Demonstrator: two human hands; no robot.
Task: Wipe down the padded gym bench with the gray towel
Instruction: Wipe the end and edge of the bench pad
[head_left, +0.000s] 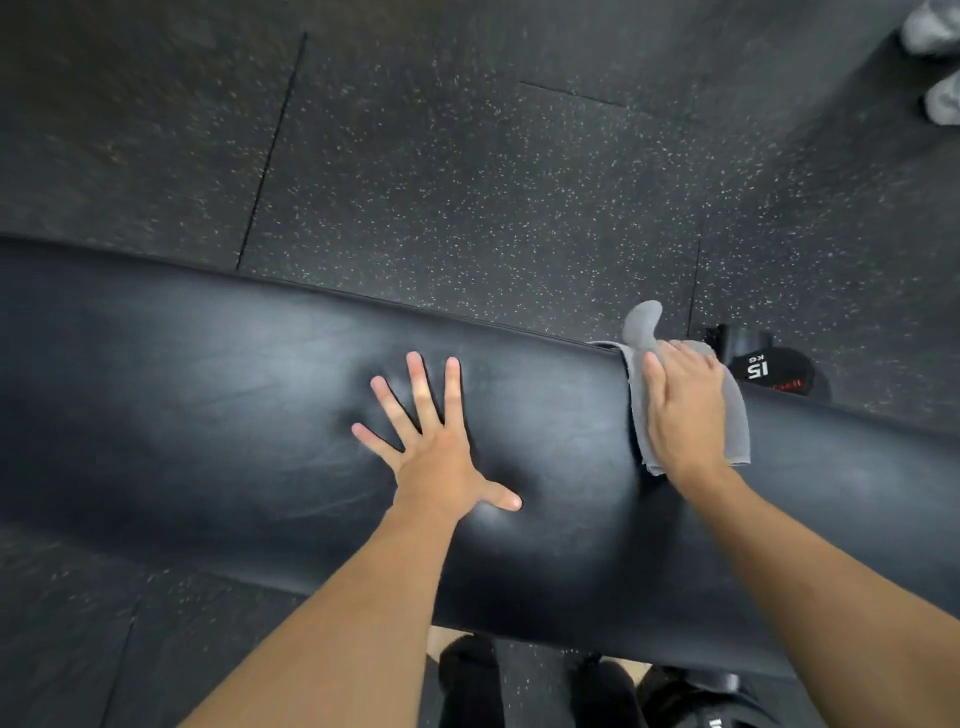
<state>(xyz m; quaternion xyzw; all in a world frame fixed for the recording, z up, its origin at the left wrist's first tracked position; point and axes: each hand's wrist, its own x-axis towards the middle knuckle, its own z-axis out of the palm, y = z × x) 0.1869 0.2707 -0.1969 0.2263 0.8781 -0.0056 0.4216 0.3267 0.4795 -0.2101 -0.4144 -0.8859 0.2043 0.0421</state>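
The black padded gym bench (218, 395) runs across the view from left to right. My left hand (436, 447) lies flat on its middle with the fingers spread and holds nothing. My right hand (685, 410) presses palm down on the gray towel (737, 415), which lies on the pad near the bench's far edge at the right. One corner of the towel sticks up past that edge. Most of the towel is hidden under the hand.
Dark speckled rubber floor (467, 171) surrounds the bench. A black 15 kg dumbbell (769, 366) lies on the floor just beyond the towel. Another person's light shoes (937, 62) show at the top right corner. My own dark shoes (467, 675) are below the bench's near edge.
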